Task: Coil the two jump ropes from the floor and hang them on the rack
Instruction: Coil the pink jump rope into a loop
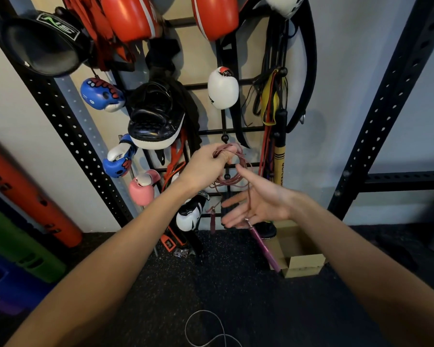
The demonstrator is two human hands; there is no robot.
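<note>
Your left hand (pixel 208 161) is pinching the coiled pink jump rope (pixel 226 148) in a curled grip before the rack (pixel 243 131) at 12 o'clock. Your right hand (pixel 256 206) is lying spread, a strand crossing it and the pink handle (pixel 264 246) dangling below. The grey jump rope (pixel 203 311) is lying on the floor (pixel 161 284) at 6 o'clock. The cardboard box (pixel 303 264) at 4 o'clock is sitting open, its contents unclear
</note>
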